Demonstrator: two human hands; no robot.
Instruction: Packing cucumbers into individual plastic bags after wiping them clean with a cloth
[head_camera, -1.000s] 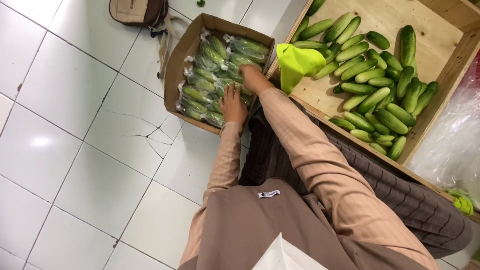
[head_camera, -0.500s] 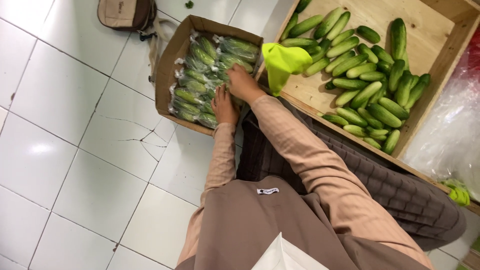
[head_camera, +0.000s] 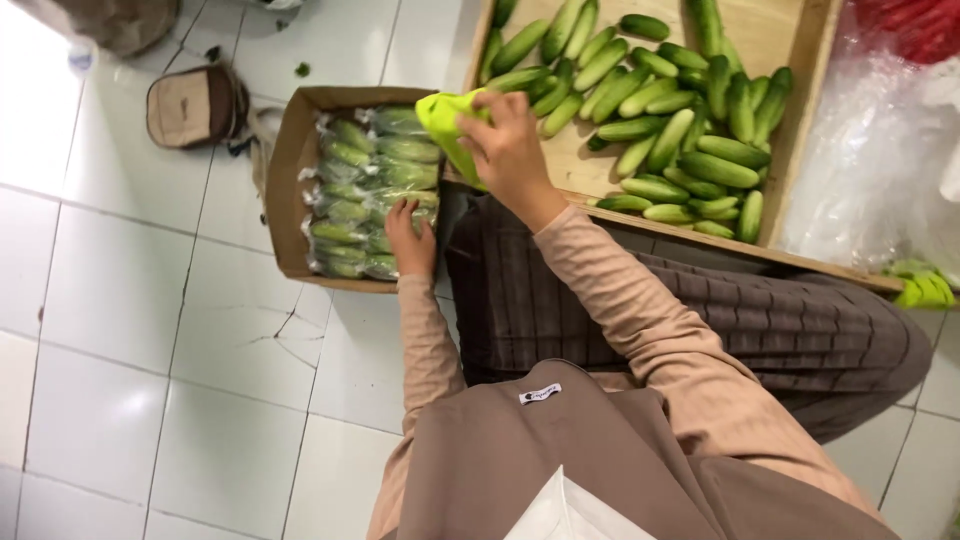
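Lime-green cloth (head_camera: 445, 122): soft, light, limp; gripped at bunched edge by right hand (head_camera: 510, 150). Left hand (head_camera: 410, 238) flat, open, on slippery bagged cucumbers (head_camera: 365, 190).

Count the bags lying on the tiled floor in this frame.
2. A small tan and brown bag lies on the floor left of the cardboard box; part of a grey-brown bag shows at the top left edge. Others may lie out of view.
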